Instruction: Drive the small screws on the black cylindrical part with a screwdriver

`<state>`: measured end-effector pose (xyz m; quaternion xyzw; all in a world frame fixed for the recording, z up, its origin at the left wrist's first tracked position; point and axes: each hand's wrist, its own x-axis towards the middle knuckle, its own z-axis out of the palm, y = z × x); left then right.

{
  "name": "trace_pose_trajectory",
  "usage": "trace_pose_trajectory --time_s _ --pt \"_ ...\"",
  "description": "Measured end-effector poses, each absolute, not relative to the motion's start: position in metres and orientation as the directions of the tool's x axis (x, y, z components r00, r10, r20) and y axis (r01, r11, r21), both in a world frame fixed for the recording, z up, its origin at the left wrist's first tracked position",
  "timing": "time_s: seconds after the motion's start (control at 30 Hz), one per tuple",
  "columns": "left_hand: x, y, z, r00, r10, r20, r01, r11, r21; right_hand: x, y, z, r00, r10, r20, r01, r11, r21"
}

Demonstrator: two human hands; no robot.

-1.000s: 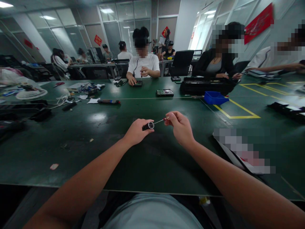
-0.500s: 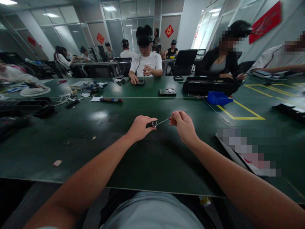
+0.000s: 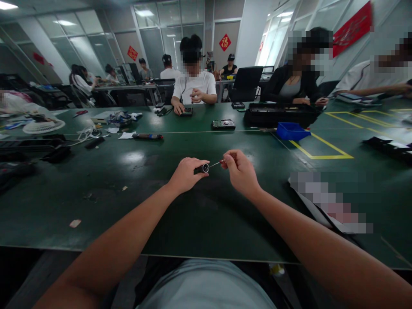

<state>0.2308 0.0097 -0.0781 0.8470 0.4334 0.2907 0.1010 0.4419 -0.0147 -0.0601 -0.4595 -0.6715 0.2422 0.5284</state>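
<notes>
My left hand (image 3: 186,175) is closed around a small black cylinder (image 3: 202,168) whose round silvery end faces right. My right hand (image 3: 240,171) pinches a thin metal bit with a red band (image 3: 216,163), and the bit's tip points into the cylinder's end. Both hands hover just above the dark green table (image 3: 206,214), near its middle.
A blue bin (image 3: 291,131) and a long black case (image 3: 280,115) lie ahead to the right beside yellow floor-tape lines. A hard drive (image 3: 223,125) and a dark pen-like tool (image 3: 147,136) lie further ahead. Clutter and a white fan (image 3: 43,125) sit at left. Several people work across the table.
My right hand has drawn closer to the left hand, so less of the bit shows between them. The view has shifted slightly.
</notes>
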Motion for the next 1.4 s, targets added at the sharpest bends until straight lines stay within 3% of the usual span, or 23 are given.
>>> trace_pose_trajectory --time_s 0.43,0.67,0.83,1.4 --pt "0.228 0.009 -0.078 0.442 0.813 0.379 0.677 -0.579 0.454 0.446 -0.019 -0.053 0.066 0.818 0.571 0.426 0.495 -0.758" --pt "0.228 0.010 -0.081 0.446 0.818 0.362 0.680 -0.573 0.457 0.445 -0.021 -0.055 -0.058 0.815 0.577 0.442 0.539 -0.717" --pt "0.228 0.009 -0.081 0.430 0.834 0.345 0.692 -0.550 0.468 0.446 -0.021 -0.053 -0.050 0.811 0.583 0.489 0.529 -0.694" --pt "0.228 0.007 -0.078 0.340 0.859 0.383 0.606 -0.512 0.609 0.449 -0.014 -0.055 -0.018 0.818 0.575 0.565 0.482 -0.670"
